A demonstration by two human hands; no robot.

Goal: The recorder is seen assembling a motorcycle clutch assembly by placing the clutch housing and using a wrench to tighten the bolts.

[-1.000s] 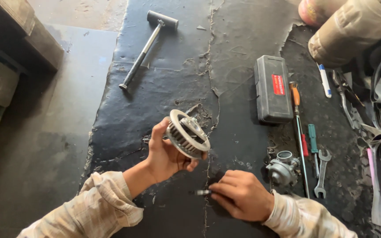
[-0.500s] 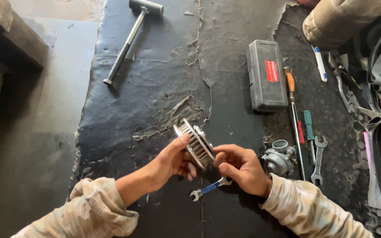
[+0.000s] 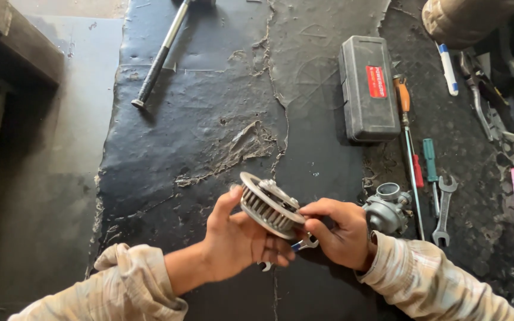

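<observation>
The toothed metal wheel [image 3: 269, 205] rests tilted in the cupped left hand [image 3: 239, 241], right hand's [image 3: 337, 232] grip pinching its rim.

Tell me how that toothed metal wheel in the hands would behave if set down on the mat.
The toothed wheel looks like solid metal, so probably heavy for its size and stiff. Being round, it might roll if stood on edge, though the rough black mat could slow it. The left hand cups it from below while the right hand steadies its rim, hinting at real weight.
</observation>
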